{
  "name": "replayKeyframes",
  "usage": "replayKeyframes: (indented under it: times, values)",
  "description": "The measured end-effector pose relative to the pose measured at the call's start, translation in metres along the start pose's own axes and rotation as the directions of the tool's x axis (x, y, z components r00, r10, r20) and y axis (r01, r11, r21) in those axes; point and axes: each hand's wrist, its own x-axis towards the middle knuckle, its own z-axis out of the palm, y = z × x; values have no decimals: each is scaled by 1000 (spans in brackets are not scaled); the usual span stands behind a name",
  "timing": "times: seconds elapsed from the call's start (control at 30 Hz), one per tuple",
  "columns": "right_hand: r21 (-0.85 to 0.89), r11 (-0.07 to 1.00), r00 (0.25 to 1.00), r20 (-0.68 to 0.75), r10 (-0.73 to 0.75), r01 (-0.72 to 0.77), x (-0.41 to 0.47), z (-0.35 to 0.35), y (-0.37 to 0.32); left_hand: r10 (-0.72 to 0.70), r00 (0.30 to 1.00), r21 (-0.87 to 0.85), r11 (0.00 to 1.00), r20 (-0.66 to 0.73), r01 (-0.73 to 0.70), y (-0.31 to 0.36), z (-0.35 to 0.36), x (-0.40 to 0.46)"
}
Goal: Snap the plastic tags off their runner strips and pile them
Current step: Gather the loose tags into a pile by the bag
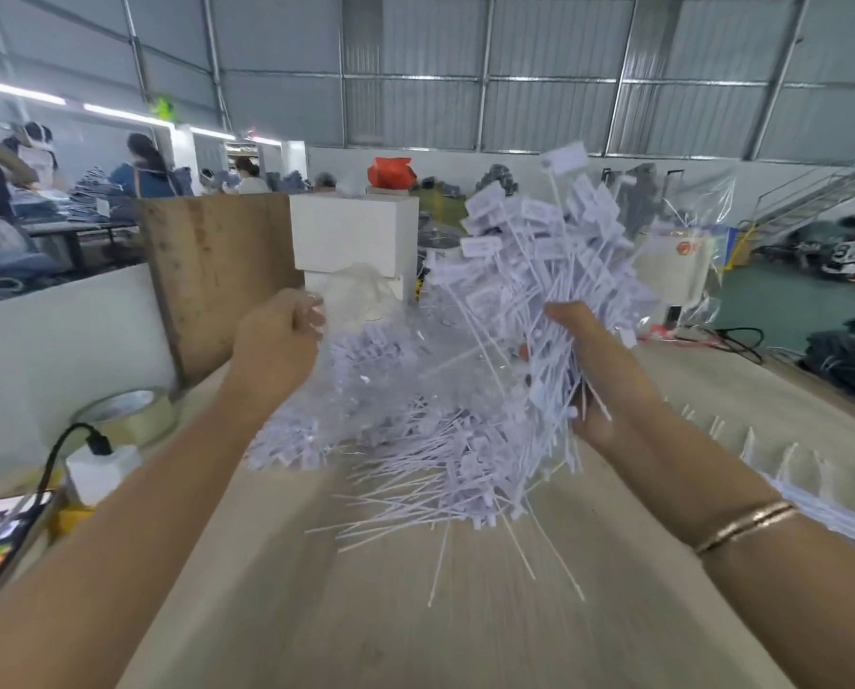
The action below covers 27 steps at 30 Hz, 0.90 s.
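Thin white plastic tags (445,450), flat rectangular heads on long stiff tails, heaped bristling at tabletop centre. Right hand (572,370) at 2 o'clock, gripping a fanned bunch of tags (550,241). Left hand (279,340) at 10 o'clock, fingers curled, pinching a clear crinkled bag (366,370). Pale smooth wood-grain tabletop (415,629); glossy tape roll (127,415) at 9 o'clock. Corrugated metal hall walls behind.

The right hand (572,370) holds a bundle of tags (540,251) above the pile (415,440) on the worktop (415,614); the left hand (279,335) seems to pinch clear plastic.
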Motion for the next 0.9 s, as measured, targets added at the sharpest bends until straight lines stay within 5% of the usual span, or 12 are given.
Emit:
replayKeyframes:
  times: [0.2, 0.3, 0.37, 0.47, 0.63, 0.77, 0.9]
  values:
    - [-73, 995, 992, 104, 70, -63, 25, 47, 1, -261, 901, 55, 965, 347, 258, -2, 19, 2]
    - [-146, 970, 975, 87, 207, -193, 18, 48, 52, -382, 883, -122, 897, 273, 426, -3, 18, 8]
    - [-187, 945, 958, 46, 283, -270, 11, 40, 87, -470, 853, -375, 766, 227, 522, 1, 11, 15]
    - [-363, 876, 940, 2, 342, -318, 6, 29, 115, -472, 861, -618, 624, 189, 478, 12, 4, 24]
    - [-627, 766, 958, 107, 265, -141, 21, 35, 112, -138, 972, -302, 934, 189, 191, 20, 12, 23]
    - [-777, 620, 922, 155, 355, -108, 48, 47, 91, 60, 950, -108, 994, 305, -28, 10, 8, 18]
    - [-521, 800, 924, 55, 379, -297, 69, 54, 73, 53, 942, -206, 978, 332, 18, 0, -4, 10]
